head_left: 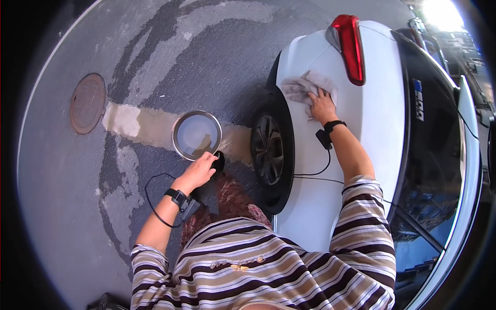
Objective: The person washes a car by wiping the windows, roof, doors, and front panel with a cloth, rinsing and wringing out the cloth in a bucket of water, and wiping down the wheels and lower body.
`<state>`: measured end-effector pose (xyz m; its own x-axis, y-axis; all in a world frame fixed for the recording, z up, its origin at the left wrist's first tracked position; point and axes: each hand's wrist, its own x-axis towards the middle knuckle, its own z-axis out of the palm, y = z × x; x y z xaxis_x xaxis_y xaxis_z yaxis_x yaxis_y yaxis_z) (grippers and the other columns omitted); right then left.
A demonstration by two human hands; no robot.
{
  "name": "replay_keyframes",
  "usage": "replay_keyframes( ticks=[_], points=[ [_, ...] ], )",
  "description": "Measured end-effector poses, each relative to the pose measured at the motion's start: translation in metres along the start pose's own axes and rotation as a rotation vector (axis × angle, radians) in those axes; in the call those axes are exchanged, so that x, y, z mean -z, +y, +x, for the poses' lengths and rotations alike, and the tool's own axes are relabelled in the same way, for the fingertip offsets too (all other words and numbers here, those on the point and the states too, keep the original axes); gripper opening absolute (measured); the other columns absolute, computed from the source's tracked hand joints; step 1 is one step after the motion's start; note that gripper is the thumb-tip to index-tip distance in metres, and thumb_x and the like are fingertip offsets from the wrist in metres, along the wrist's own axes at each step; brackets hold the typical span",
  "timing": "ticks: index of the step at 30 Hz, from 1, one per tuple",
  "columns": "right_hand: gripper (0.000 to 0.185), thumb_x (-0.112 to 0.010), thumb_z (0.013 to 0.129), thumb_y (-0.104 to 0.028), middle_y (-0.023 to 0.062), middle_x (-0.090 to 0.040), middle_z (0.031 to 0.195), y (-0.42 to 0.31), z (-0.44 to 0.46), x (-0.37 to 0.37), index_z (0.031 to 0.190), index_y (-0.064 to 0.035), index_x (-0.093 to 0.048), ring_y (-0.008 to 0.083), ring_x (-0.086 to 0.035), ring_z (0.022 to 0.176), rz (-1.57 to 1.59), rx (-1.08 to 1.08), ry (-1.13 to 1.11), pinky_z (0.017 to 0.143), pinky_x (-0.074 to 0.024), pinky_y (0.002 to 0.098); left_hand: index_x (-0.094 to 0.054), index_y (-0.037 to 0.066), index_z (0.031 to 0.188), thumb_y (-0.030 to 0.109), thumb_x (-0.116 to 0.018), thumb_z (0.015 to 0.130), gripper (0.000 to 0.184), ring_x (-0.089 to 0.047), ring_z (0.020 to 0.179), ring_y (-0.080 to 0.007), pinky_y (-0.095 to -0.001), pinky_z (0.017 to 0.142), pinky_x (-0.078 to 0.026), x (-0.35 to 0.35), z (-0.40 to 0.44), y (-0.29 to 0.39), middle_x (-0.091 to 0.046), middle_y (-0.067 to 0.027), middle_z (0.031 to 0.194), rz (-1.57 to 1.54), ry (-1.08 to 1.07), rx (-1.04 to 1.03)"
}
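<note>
My right hand (323, 107) presses a crumpled greyish cloth (310, 89) against the white body panel of a car (315, 155), above the rear wheel and beside the red tail light (351, 50). Its fingers lie spread over the cloth. A round metal basin (218, 127) of cloudy water is at the left of the wheel. Next to its lower rim is my left hand (199, 170), with fingers curled together; whether they grip the rim or anything else is hidden. Each wrist wears a black strap with a small box and a cable.
The rear wheel (268, 150) stands close to the basin and my legs. A round manhole cover (88, 103) lies in the grey pavement at the left. Wet patches mark the ground. The car's dark rear window (423, 155) is at the right.
</note>
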<state>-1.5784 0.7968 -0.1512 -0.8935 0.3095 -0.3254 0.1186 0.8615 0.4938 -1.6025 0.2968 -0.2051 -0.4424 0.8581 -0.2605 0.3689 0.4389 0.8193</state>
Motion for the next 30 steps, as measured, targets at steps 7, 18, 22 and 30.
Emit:
replay_keyframes(
  ticks=[7,18,22,30],
  points=[
    [0.047,-0.052,0.087,-0.029,0.0212,-0.032,0.152,-0.038,0.084,-0.045,0.132,-0.0199,-0.058,0.0407,-0.025,0.140,0.031,0.037,-0.046,0.118,-0.0148,0.0460,-0.053,0.000,0.121,0.008,-0.065,0.085,0.039,-0.056,0.109,-0.0389,-0.0442,0.091,-0.048,-0.006,0.019,0.005,-0.051,-0.0177,0.118,-0.032,-0.042,0.116],
    [0.029,-0.058,0.087,-0.024,0.0106,-0.062,0.124,-0.122,0.100,-0.158,0.111,-0.0129,-0.069,0.0251,-0.054,0.120,-0.056,0.324,-0.217,0.103,-0.0390,0.0369,-0.054,0.002,0.121,0.010,-0.067,0.085,0.040,-0.057,0.106,-0.0397,-0.0448,0.089,-0.049,-0.030,0.050,-0.034,-0.053,-0.0176,0.118,-0.106,-0.075,0.107],
    [0.022,-0.058,0.086,-0.025,0.0089,-0.069,0.110,-0.144,0.062,-0.199,0.096,-0.0119,-0.073,0.0221,-0.060,0.114,-0.039,0.491,-0.362,0.099,-0.0420,0.0359,-0.054,0.002,0.122,0.011,-0.067,0.085,0.040,-0.058,0.105,-0.0405,-0.0449,0.089,-0.050,-0.024,0.047,-0.063,-0.053,-0.0179,0.117,-0.131,-0.078,0.092],
    [0.023,-0.067,0.070,-0.014,0.0168,-0.071,0.098,-0.242,-0.014,-0.132,0.091,-0.0096,-0.076,0.0324,-0.068,0.097,0.560,-0.032,-0.590,0.087,-0.0539,0.0394,-0.054,-0.002,0.119,0.009,-0.069,0.082,0.042,-0.055,0.108,-0.0398,-0.0437,0.093,-0.047,-0.002,0.032,-0.174,-0.054,-0.0194,0.115,-0.134,-0.223,0.067]
  ],
)
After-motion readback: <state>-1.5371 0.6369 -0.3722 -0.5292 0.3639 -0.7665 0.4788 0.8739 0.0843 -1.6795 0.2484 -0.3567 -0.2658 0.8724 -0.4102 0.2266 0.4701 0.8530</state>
